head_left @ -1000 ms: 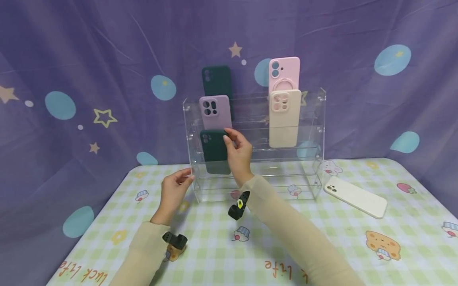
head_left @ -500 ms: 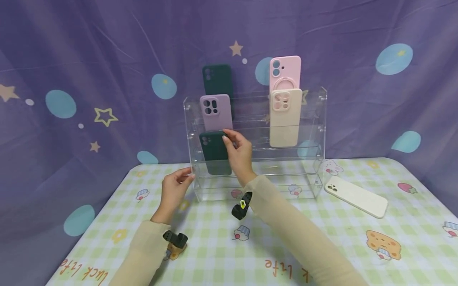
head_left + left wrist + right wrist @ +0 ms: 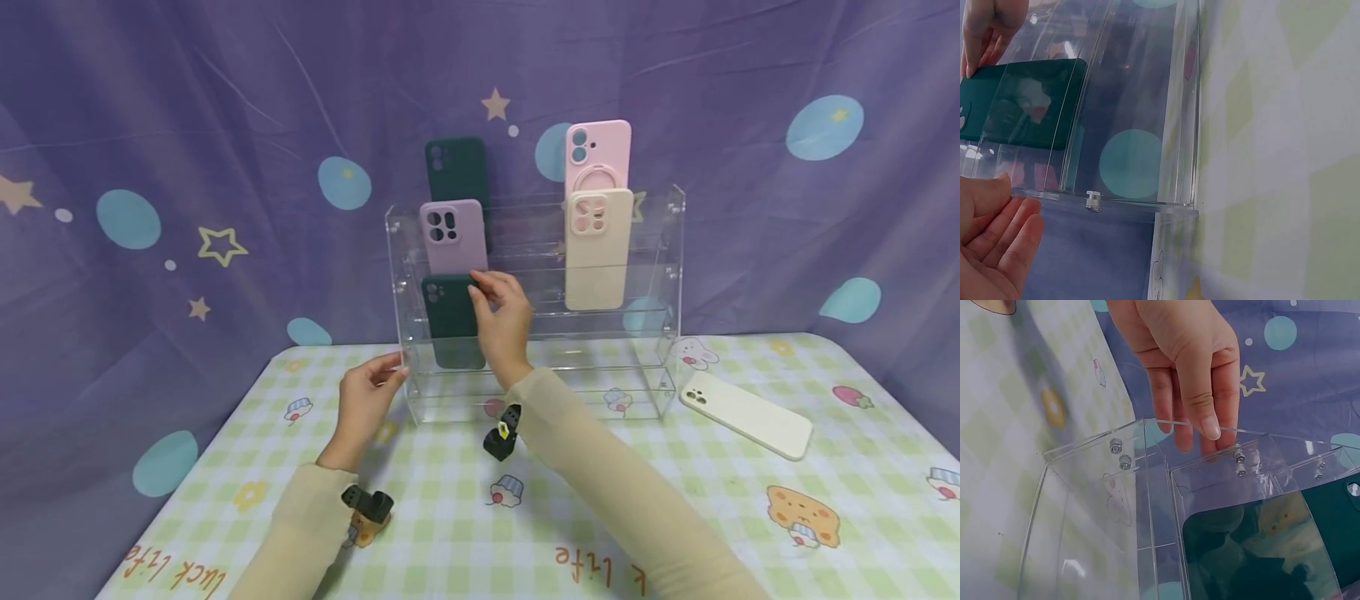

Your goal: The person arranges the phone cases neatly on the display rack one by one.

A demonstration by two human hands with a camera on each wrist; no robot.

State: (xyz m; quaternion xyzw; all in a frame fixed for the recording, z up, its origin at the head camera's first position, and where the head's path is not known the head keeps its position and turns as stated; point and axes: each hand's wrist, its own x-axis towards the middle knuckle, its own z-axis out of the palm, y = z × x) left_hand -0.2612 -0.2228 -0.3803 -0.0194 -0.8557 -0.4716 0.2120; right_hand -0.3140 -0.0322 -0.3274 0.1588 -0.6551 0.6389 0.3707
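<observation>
A clear acrylic tiered rack (image 3: 600,379) stands on the table. My left hand (image 3: 365,408) pinches the edge of its left side panel between thumb and fingers, as the right wrist view also shows. In the lower left tier a dark green phone case (image 3: 452,312) stands almost upright, its lower part behind a clear front strip. My right hand (image 3: 504,321) pinches this case at its upper right corner; the fingertips behind it are partly hidden. Directly behind it rises a lilac phone case (image 3: 459,250), and another dark green phone case (image 3: 457,167) stands at the back.
On the rack's right side, a cream phone case (image 3: 597,258) stands before a pink phone case (image 3: 600,146). A white phone case (image 3: 748,417) lies flat on the checked tablecloth (image 3: 442,550), right of the rack. A purple curtain (image 3: 247,100) hangs behind.
The front dark green case leaned slightly left half a second ago and now sits slightly further right, with my right hand still on it. My left hand stays at the side panel.
</observation>
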